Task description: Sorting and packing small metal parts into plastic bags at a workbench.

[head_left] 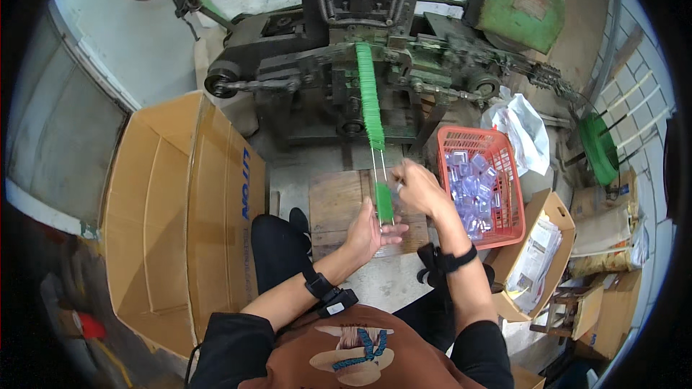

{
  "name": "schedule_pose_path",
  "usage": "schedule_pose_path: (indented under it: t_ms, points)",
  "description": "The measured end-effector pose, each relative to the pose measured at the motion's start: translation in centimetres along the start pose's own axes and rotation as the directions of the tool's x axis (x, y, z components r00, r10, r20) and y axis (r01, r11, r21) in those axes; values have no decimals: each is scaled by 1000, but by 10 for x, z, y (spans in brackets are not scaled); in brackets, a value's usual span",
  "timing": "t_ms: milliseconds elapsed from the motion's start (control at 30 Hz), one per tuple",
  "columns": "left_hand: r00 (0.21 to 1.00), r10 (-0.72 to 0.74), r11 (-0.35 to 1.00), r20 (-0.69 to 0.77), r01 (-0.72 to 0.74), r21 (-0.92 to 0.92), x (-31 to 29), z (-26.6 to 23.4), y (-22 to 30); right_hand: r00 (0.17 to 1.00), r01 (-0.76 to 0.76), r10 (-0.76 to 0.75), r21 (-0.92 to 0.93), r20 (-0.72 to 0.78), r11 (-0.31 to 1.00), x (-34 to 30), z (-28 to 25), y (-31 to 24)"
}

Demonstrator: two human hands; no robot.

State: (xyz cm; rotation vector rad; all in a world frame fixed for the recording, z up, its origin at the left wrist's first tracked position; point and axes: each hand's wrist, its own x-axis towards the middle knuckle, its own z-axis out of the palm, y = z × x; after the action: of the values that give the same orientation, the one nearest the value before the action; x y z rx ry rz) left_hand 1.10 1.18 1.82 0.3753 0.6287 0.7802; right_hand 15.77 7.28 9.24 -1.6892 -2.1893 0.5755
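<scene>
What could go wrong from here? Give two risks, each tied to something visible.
The left hand is at the near end of the rails; if it shifts, the short green stack there might slide off.

The right forearm looks close to the red basket; a knock could spill its loose, clear plastic pieces.

To the left of the left hand [371, 234], we see a tall brown carton [220, 266], and farther left a grey panel [68, 115]. Ahead and to the right of the right hand [419, 189], we find a crumpled white plastic bag [530, 133]; farther right, a green reel [597, 148] stands near a pale tiled wall [649, 115]. To the right of the right hand and nearer us, we notice a smaller open carton [560, 210] holding papers [537, 256], with a wooden stool [569, 310] just beyond.
</scene>
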Motion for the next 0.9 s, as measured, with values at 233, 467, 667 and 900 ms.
schedule_pose_path:
  t_ms: [233, 467, 667, 900]
  points:
    - [999, 15, 1000, -47, -16, -17, 10, 5, 7, 968, -16, 83, 270, -238, 963, -1, -13, -9]
    - [995, -21, 999, -95, 17, -33, 13, 3, 5, 988, -62, 69, 61, -135, 996, 31, -2, -3]
    - [995, -29, 999, -98, 26, -36, 14, -1, 7, 987, 11, 43, 336, -154, 942, 5, -4, 6]
    - [994, -42, 990, -105, 56, 133, 6, 14, 29, 990, -118, 141, 491, -11, 863, -31, 8, -4]
